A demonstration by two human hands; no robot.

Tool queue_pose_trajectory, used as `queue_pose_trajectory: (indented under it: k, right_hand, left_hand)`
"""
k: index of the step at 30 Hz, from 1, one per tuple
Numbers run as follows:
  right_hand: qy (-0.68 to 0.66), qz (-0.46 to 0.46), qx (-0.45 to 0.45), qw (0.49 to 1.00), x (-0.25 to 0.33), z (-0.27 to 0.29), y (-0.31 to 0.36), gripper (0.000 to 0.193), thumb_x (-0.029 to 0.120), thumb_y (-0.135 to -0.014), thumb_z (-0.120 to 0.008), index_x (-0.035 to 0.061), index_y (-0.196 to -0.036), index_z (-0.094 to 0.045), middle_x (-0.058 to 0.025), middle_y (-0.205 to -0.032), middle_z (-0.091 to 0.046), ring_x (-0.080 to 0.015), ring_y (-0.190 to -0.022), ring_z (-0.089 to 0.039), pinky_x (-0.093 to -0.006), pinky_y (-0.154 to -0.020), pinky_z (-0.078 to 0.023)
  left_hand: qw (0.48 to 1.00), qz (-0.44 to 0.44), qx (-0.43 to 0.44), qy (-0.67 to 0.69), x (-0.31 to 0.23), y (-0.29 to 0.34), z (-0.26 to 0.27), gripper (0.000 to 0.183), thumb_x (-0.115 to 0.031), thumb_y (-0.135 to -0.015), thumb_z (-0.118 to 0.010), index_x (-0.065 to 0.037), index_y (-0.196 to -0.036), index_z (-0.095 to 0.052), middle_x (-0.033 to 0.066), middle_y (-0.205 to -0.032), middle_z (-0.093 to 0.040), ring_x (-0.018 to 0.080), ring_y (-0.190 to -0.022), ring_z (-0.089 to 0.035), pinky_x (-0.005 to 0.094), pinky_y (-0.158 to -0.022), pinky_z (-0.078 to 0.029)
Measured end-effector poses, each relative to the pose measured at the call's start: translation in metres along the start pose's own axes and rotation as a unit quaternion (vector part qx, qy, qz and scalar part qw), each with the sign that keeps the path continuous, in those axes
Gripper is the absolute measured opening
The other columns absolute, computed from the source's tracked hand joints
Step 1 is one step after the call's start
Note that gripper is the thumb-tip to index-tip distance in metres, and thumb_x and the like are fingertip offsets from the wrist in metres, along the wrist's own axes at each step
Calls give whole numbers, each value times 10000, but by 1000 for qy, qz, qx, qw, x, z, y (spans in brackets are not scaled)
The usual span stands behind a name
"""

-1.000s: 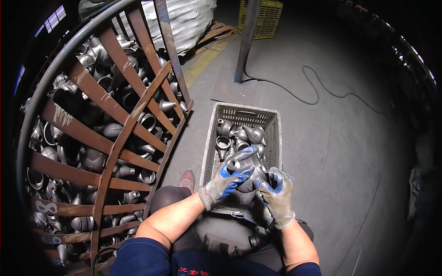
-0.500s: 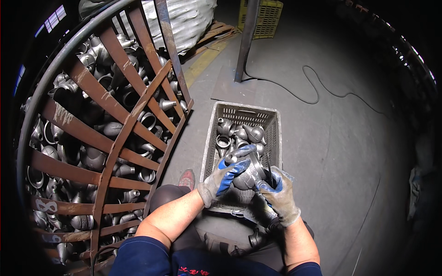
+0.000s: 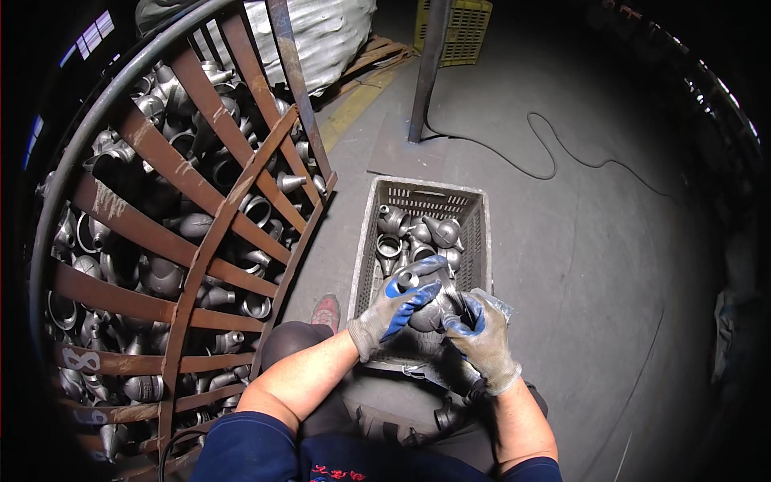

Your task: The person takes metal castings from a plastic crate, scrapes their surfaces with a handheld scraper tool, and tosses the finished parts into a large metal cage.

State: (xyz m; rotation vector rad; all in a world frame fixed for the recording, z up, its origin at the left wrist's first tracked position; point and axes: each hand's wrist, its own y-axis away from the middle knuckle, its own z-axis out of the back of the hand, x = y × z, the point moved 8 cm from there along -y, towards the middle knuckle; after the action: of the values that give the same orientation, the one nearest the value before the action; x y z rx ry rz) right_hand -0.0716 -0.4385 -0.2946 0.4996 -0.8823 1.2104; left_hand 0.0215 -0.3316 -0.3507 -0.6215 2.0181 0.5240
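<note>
Hands, left hand (image 3: 395, 309) and right hand (image 3: 482, 341), clamped together round metal fitting (image 3: 427, 309) above crate (image 3: 365, 249).

Head camera looks steeply down, close above the hands (image 3: 438, 317)

Both bare forearms come up from the lower edge and converge ahead of the body, elbows bent. The left hand (image 3: 393, 309), in a grey glove with blue fingers, is curled, its fingers pointing toward the right hand. The right hand (image 3: 480, 337), gloved alike, sits just beside the left hand, slightly lower, fingers closed inward. The 2 hands nearly touch at the fingertips.
</note>
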Motion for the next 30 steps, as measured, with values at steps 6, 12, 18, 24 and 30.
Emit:
queue_pose_trajectory:
  k: [6, 12, 18, 24, 30]
  right_hand:
    - [-134, -50, -39, 989, -15, 5, 7, 441, 74, -751, -716, 9, -1177, -620, -132, -1060, -664, -249, -963, -638, -341, -877, -489]
    - [-163, -53, -115, 978, -13, 19, 14, 366, 69, -807, -685, -11, -1161, -637, -106, -1042, -665, -167, -912, -641, -300, -821, -511]
    - [-183, -92, -121, 971, -38, 17, 17, 304, 100, -891, -646, -31, -1165, -620, -81, -980, -644, -97, -828, -624, -265, -710, -517]
    - [-156, -134, 39, 978, -51, -14, 21, 270, 151, -959, -560, 3, -1184, -576, -38, -899, -625, -61, -585, -497, -194, -465, -368]
    - [-515, -279, -35, 809, -57, -16, 18, 216, 156, -936, -586, 29, -1110, -600, 20, -703, -530, -34, -480, -427, -179, -383, -321]
  left_hand:
    - [985, 79, 31, 151, 12, -3, -3, 487, -327, -1012, -445, -49, -1412, -425, 100, -1321, -555, 190, -1195, -568, 333, -1029, -450]
    - [972, 77, 15, 222, 18, -11, 6, 500, -363, -1015, -402, -63, -1415, -413, 91, -1328, -547, 180, -1199, -563, 333, -1021, -457]
    - [959, 69, 17, 274, 15, -13, 7, 498, -355, -993, -457, -70, -1400, -432, 89, -1336, -536, 193, -1217, -549, 349, -1036, -446]
    - [955, -1, 30, 294, 0, -9, 5, 500, -324, -979, -496, -65, -1401, -431, 98, -1363, -513, 223, -1261, -511, 400, -1088, -399]
    - [953, -3, -29, 302, -19, -10, 22, 499, -368, -979, -538, -15, -1326, -482, 123, -1324, -537, 208, -1242, -512, 384, -1062, -429]
